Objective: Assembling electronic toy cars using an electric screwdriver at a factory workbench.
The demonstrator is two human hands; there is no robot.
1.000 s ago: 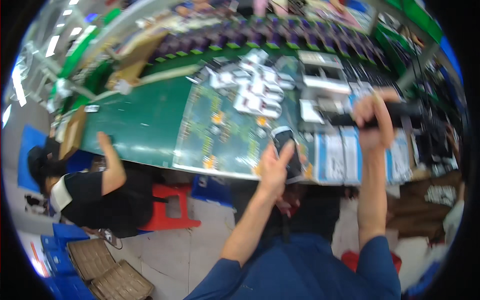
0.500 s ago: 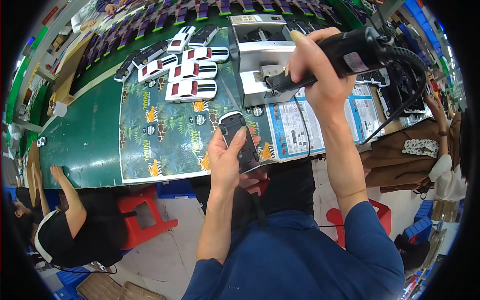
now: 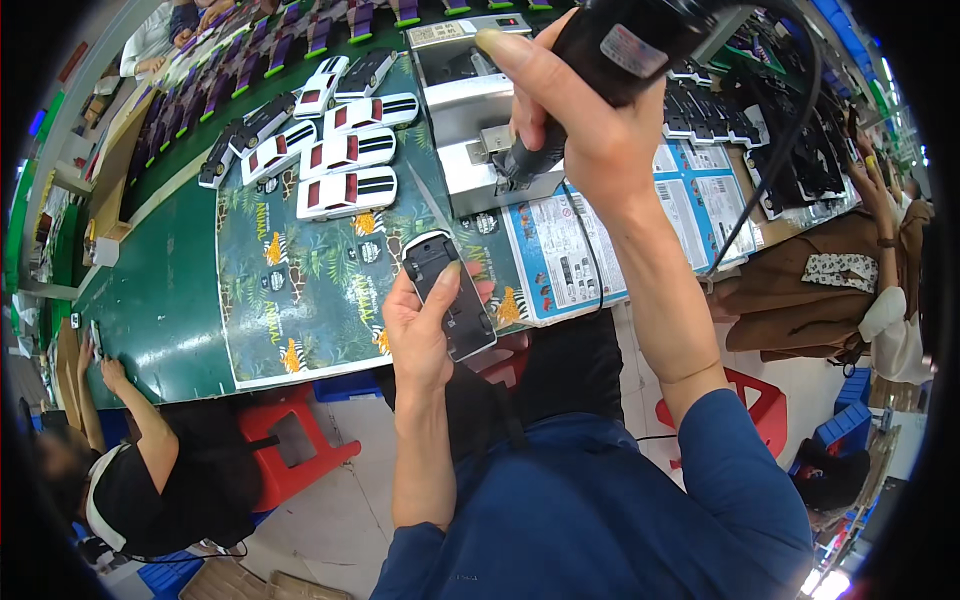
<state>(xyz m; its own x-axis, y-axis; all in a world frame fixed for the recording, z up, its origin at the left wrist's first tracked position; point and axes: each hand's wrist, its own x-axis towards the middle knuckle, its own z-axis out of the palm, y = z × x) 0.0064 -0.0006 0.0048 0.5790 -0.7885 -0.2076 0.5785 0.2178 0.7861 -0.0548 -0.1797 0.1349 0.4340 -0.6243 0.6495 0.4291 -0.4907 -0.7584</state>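
Observation:
In my left hand (image 3: 420, 325) is a toy car (image 3: 468, 328), turned over so its black underside faces up, with a white rim at its far end. My thumb presses on the underside and the fingers wrap round the side. My right hand (image 3: 605, 150) is raised and closed round a corded black electric screwdriver (image 3: 635, 45). The screwdriver's narrow end points down-left at the small front block of a silver screw feeder (image 3: 465, 120); whether a screw sits on the tip is hidden. Several white toy cars (image 3: 347, 194) with black stripes stand to the left of the feeder.
A patterned animal sheet (image 3: 300, 290) and a blue-white printed card (image 3: 560, 260) cover the green table (image 3: 160, 310). Black car bases (image 3: 700, 115) lie at right. The screwdriver's cable (image 3: 765, 190) hangs beside my right forearm. Co-workers sit on both sides; a red stool (image 3: 300, 445) stands at left.
The view has shifted, so the table things appear further left. The screwdriver appears higher and still points at the feeder's front block. My left hand keeps hold of the overturned car.

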